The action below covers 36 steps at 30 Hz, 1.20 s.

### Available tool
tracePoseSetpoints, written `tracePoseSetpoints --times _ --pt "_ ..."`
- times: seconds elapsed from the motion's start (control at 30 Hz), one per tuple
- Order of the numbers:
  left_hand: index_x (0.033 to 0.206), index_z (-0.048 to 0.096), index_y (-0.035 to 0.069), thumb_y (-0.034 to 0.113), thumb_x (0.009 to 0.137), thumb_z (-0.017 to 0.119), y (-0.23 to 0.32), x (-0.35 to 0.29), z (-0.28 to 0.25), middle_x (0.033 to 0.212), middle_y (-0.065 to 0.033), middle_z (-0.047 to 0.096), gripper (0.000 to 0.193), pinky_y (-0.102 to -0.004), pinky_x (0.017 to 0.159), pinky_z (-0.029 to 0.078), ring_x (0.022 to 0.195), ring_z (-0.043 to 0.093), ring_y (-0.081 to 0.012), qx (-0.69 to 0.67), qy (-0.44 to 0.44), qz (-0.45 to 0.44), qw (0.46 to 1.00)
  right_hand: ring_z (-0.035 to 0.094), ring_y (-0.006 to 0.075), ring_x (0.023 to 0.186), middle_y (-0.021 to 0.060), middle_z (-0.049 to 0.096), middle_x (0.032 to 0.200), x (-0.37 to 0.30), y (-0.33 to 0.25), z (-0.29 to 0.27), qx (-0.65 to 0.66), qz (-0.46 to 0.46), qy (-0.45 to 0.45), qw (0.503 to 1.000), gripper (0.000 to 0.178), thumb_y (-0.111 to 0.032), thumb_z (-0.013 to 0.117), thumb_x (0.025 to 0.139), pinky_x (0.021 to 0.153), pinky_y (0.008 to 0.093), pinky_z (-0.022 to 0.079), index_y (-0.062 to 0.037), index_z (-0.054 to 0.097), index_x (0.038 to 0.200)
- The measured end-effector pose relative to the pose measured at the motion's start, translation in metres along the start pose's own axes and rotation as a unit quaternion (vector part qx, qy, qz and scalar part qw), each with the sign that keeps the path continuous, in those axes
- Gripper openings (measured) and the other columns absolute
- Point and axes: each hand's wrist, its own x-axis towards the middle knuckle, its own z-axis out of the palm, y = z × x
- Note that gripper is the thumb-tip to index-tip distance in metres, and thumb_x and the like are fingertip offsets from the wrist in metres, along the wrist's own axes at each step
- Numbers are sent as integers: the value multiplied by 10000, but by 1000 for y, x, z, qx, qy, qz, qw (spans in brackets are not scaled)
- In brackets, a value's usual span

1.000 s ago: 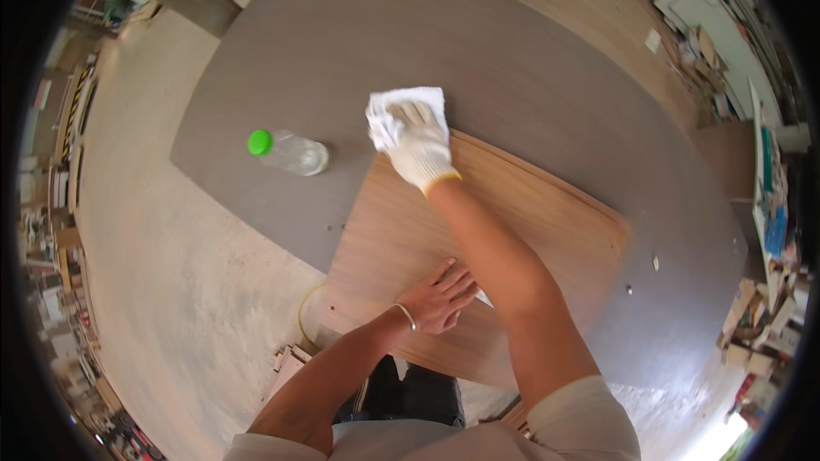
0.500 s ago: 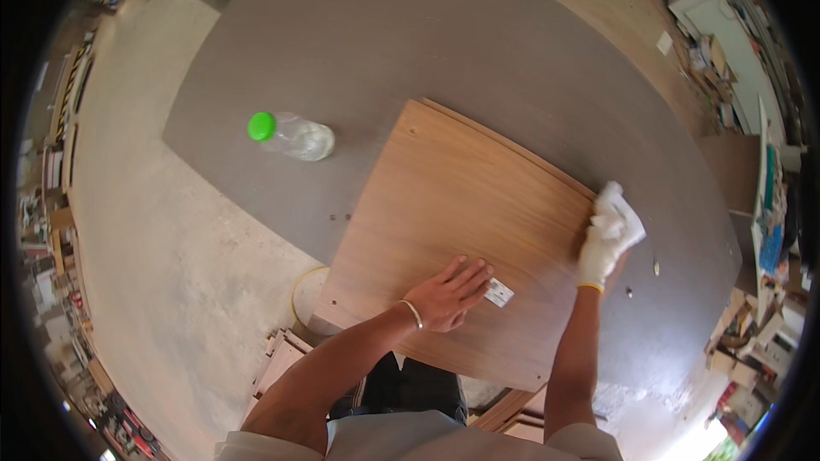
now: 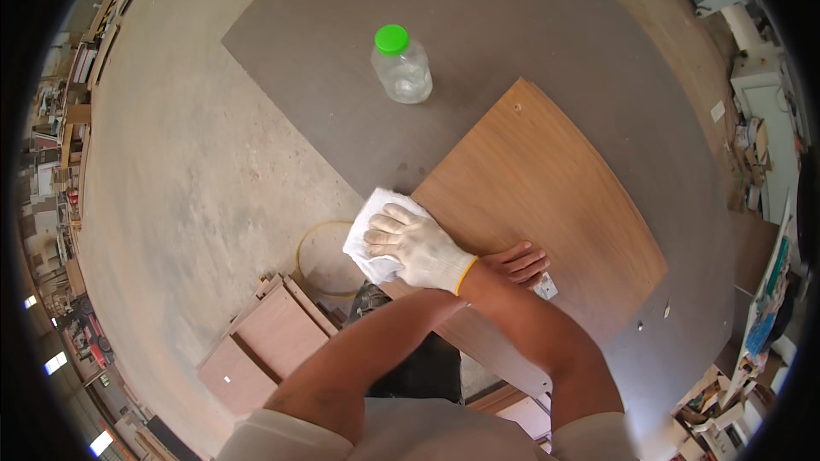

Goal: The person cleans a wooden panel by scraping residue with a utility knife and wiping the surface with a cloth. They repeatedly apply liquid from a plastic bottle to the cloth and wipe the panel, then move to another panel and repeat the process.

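Observation:
A brown wood-grain board lies on the grey tabletop, with a hole near its far corner. My bare left hand rests flat on it, fingers stretched out, partly hidden under my right forearm. Beside those fingertips is a small pale plate or label. My right hand, in a white knit glove with a yellow cuff, reaches across my left arm. It presses a folded white cloth at the board's left edge, fingers spread over the cloth.
A clear jar with a green lid and clear contents stands on the grey tabletop beyond the board. Stacked panels sit low at the left. A yellow hose or cord curves over the concrete floor.
My right hand has swept the cloth from the board's right edge to its left edge, crossing over my left arm. The left hand stays on the board; the view has shifted.

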Motion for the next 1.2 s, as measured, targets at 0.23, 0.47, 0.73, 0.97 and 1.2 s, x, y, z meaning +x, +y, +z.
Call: tracePoseSetpoints --times 0.23,0.47,0.73,0.97,1.2 --pt "1469 520 -21 434 932 590 5 9 -11 1606 -205 450 707 -565 1300 225 1527 362 -372 -74 -145 7 987 557 294 1283 121 645 1306 -51 118 -73 -25 367 255 894 283 -172 597 1006 1152 462 430 -63 610 1267" --pt "1461 539 -22 206 933 559 65 -59 -14 1621 -154 442 575 -483 1289 270 1532 371 -322 -150 -151 -129 969 497 303 1394 57 598 1460 -16 16 15 -218 146 -48 964 425 -144 572 931 1242 443 324 -212 669 1340" --pt "1362 602 -9 192 920 623 160 -207 -122 1422 -142 611 486 -480 1252 292 1425 489 -301 -226 -220 -168 934 513 249 1354 37 670 1326 19 -103 72 -109 108 -5 988 246 -163 645 859 1206 428 365 -111 756 1072" --pt "1159 733 96 43 802 683 50 -227 -216 760 -96 701 365 -438 655 567 701 698 -318 -287 -96 -289 908 532 244 1327 32 683 1328 -125 -182 58 -66 295 -128 945 359 -215 637 905 1202 433 361 -103 739 1230" --pt "1340 647 61 120 973 611 -61 -22 -127 1350 -166 667 373 -453 1076 492 1254 621 -352 -196 -88 -91 972 514 241 1359 -17 675 1294 -1 -107 169 -103 400 117 903 332 -215 599 930 1182 425 390 -149 730 1228"
